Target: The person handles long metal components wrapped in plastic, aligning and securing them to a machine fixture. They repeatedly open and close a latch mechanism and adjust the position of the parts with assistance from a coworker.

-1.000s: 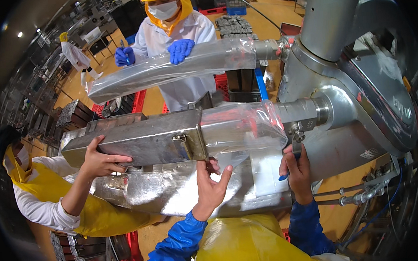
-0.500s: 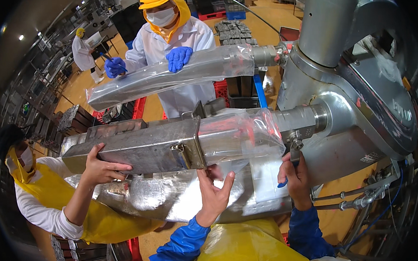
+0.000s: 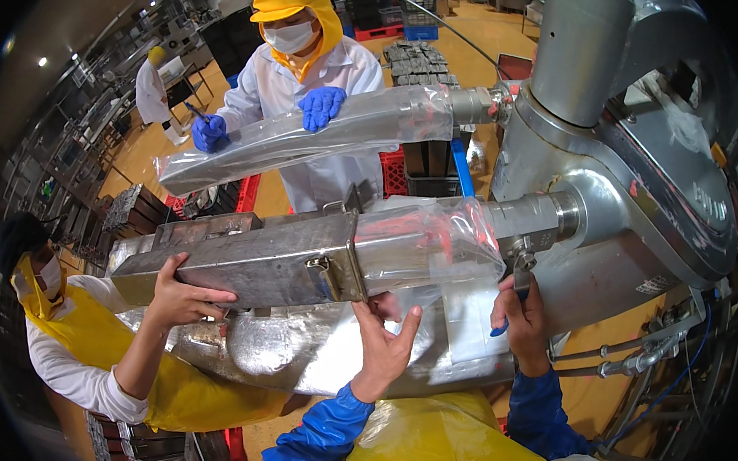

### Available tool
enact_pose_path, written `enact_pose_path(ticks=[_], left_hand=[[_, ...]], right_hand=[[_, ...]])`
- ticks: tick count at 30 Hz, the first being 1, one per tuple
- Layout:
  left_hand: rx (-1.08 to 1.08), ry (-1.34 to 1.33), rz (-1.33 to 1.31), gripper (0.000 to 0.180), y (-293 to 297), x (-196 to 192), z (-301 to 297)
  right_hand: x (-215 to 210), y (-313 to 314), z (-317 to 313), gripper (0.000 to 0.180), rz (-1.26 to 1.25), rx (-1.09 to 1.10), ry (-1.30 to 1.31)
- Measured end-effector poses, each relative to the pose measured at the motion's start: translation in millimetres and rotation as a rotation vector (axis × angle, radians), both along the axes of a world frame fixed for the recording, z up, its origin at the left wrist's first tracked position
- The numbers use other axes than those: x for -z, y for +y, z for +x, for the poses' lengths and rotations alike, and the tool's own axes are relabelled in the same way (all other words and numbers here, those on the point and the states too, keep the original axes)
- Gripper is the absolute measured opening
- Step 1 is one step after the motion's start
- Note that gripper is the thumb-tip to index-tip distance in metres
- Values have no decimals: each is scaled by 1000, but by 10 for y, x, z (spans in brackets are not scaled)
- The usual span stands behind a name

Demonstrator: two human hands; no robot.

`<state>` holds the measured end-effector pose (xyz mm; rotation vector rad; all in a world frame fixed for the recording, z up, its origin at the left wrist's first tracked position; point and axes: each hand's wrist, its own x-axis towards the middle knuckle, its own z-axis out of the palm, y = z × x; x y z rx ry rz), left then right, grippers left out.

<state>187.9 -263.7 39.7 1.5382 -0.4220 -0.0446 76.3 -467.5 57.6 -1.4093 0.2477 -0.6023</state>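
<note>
My left hand (image 3: 386, 348), fingers apart, is held palm up at the underside of the long metal mould (image 3: 244, 259), close to its rim; its fingertips are partly hidden there. A clear plastic bag (image 3: 420, 242) with pinkish-red smears spans from the mould's mouth to the steel outlet pipe (image 3: 516, 215). My right hand (image 3: 524, 327) is closed round a valve lever (image 3: 522, 282) below that pipe; a blue tip pokes out by its fingers. At the left, a co-worker's bare hand (image 3: 189, 294) steadies the mould's side.
Across from me a co-worker in blue gloves (image 3: 323, 108) handles a second bagged mould (image 3: 296, 138) and holds a thin dark tool. The big grey machine (image 3: 585, 166) fills the right side. A shiny metal surface (image 3: 266, 347) lies beneath. Stacked moulds (image 3: 135, 209) stand at the left.
The whole view has shifted slightly. Across from me, the gloved hand with the thin tool has tilted it more upright. My hands keep nearly the same places.
</note>
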Motion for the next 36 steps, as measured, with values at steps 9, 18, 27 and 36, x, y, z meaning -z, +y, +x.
enact_pose_path(ticks=[9,18,27,36], left_hand=[[11,-5,7,56,-18,-30,4],[6,-10,19,59,-16,-15,4],[66,-57,10,63,-81,35,-9],[78,-20,34,58,-94,-13,-24]], right_hand=[[20,-13,4,9,-1,-15,-27],[16,-4,10,9,12,-9,-27],[4,3,8,8,25,-10,-27],[123,-53,-8,22,-49,-2,-10]])
